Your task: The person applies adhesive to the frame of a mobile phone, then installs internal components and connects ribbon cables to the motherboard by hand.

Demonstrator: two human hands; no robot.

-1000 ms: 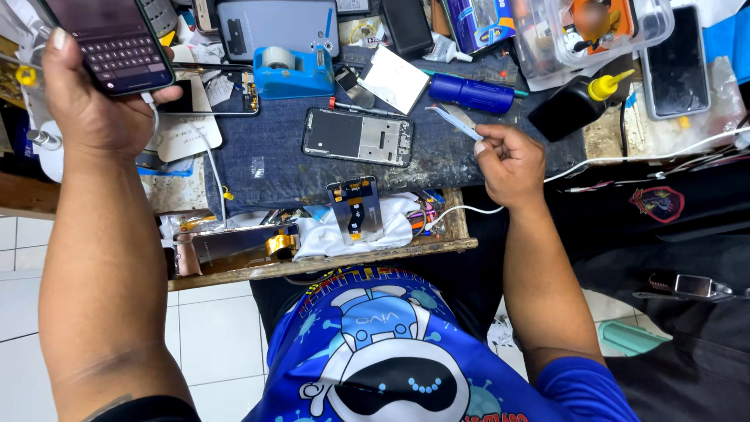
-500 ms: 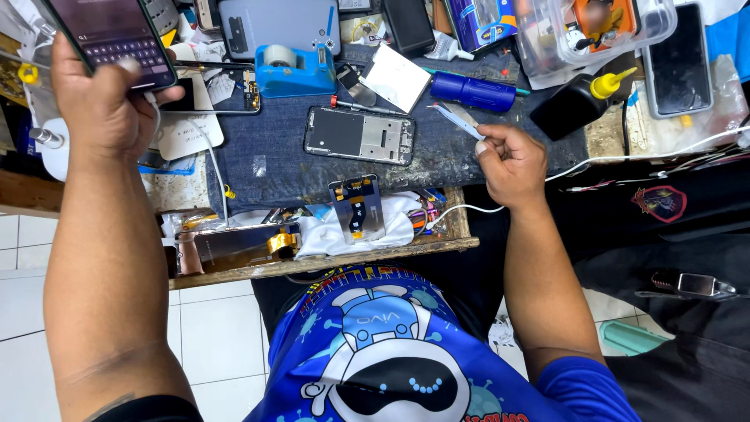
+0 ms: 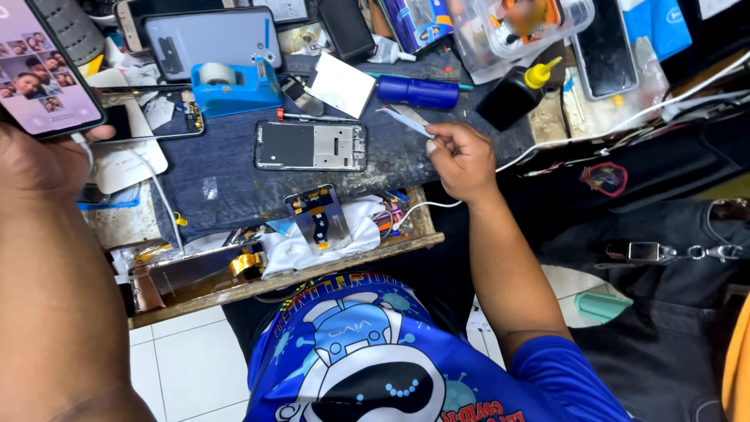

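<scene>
The fingers of the right hand [image 3: 462, 160] are pinched narrow on a thin pale strip [image 3: 406, 122], which projects up and to the left from the fingertips over the table [image 3: 234, 176]. The fingers of the left hand [image 3: 35, 160] are wrapped around the lower edge of a lit smartphone [image 3: 43, 66], held raised at the upper left corner of the view; the screen shows a grid of small photos.

Just left of the strip, an opened phone frame [image 3: 311, 145] lies flat on the dark mat, apart from both hands. A red-handled screwdriver [image 3: 312, 117] lies just above the frame. A blue cylinder [image 3: 418, 92] lies above the right hand, and a black bottle with a yellow nozzle [image 3: 516, 92] stands tilted to its right. A blue tape dispenser [image 3: 234, 87] sits left of the frame. A small circuit assembly [image 3: 319, 219] rests on a white cloth [image 3: 312, 238] at the near table edge.

Compared with the frame 0.5 s ago, the left hand holds the smartphone in much the same raised position, and its screen now shows photos in place of a keyboard. The right hand remains in the same place with the same pinch on the strip.
</scene>
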